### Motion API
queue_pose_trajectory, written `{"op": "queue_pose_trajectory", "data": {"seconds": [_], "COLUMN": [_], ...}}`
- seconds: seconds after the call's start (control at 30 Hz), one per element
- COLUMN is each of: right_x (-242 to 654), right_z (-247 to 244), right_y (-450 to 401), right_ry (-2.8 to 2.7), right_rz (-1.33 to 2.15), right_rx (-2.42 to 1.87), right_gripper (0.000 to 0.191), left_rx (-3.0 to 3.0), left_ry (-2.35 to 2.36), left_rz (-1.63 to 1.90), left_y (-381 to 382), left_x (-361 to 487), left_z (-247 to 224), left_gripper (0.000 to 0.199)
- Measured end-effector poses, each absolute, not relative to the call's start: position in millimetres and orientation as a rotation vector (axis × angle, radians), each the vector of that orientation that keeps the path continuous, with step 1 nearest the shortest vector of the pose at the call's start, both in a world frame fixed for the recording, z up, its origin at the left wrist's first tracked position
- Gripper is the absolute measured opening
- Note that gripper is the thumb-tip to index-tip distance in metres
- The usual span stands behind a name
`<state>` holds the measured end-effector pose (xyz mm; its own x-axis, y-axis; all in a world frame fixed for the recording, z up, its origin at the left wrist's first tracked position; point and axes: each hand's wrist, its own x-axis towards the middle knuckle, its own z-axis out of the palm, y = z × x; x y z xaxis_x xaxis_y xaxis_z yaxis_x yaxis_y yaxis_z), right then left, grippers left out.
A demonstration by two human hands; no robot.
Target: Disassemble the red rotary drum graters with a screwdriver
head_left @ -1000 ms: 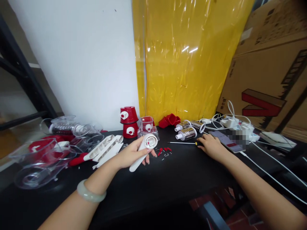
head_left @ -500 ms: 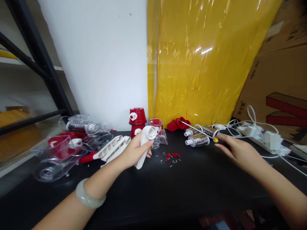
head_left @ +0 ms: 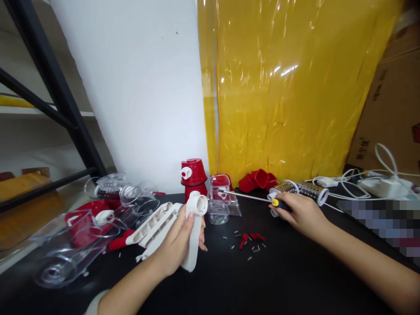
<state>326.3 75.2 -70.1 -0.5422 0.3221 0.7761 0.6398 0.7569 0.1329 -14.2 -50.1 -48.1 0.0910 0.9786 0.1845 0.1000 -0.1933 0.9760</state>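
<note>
My left hand is wrapped round a white plastic handle, whose round socket end points up and to the right. In my right hand is a screwdriver with a dark and yellow grip; its shaft points left, and the tip is right of the socket, apart from it. Small red pieces and several tiny screws lie on the black table between and below the hands. White open handle shells lie left of my left hand.
Clear plastic parts are piled at the left. Red bodies stand by the white board. Red cups and metal grater drums lie at the back right. White cables and a power strip are at the far right.
My right hand has moved left, and the screwdriver has swung so its tip is nearer the socket. The white handle is more upright in my left hand. The camera view has shifted.
</note>
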Motion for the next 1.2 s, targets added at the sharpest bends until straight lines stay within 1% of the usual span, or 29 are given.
{"op": "queue_pose_trajectory", "data": {"seconds": [0.07,0.17,0.33,0.5,0.63,0.7,0.8,1.03,1.2], "right_x": [326.9,321.3,310.6,314.2,320.0,321.5,323.2,331.2,333.4], "right_z": [-69.4,-54.6,-31.6,-53.7,-69.1,-69.5,-67.7,-71.8,-68.6], "right_y": [70.3,64.8,71.5,84.8,84.8,82.8,81.6,85.5,84.1], "right_ry": [-2.228,-2.318,-2.325,-2.229,-2.254,-2.257,-2.274,-2.31,-2.332], "right_rz": [-0.534,-0.542,-0.55,-0.583,-0.689,-0.731,-0.746,-0.691,-0.766], "right_rx": [-0.713,-0.728,-0.793,-0.683,-0.527,-0.482,-0.464,-0.508,-0.502], "right_gripper": [0.019,0.026,0.02,0.016,0.015,0.015,0.016,0.018,0.017], "left_rx": [1.45,1.426,1.393,1.377,1.369,1.37,1.423,1.495,1.561], "left_ry": [1.137,1.123,1.089,1.078,1.159,1.188,1.223,1.297,1.338], "left_rz": [1.291,1.367,1.42,1.433,1.449,1.447,1.397,1.368,1.339], "left_y": [-49.1,-48.1,-49.3,-51.5,-54.9,-56.1,-56.8,-56.8,-57.0], "left_x": [-13.7,-13.0,-14.7,-11.7,-6.3,-5.1,-5.9,-7.0,-6.5], "left_z": [-49.9,-51.8,-54.6,-55.9,-54.7,-54.6,-55.8,-61.4,-62.9], "left_gripper": [0.044,0.041,0.037,0.036,0.039,0.04,0.036,0.033,0.033]}}
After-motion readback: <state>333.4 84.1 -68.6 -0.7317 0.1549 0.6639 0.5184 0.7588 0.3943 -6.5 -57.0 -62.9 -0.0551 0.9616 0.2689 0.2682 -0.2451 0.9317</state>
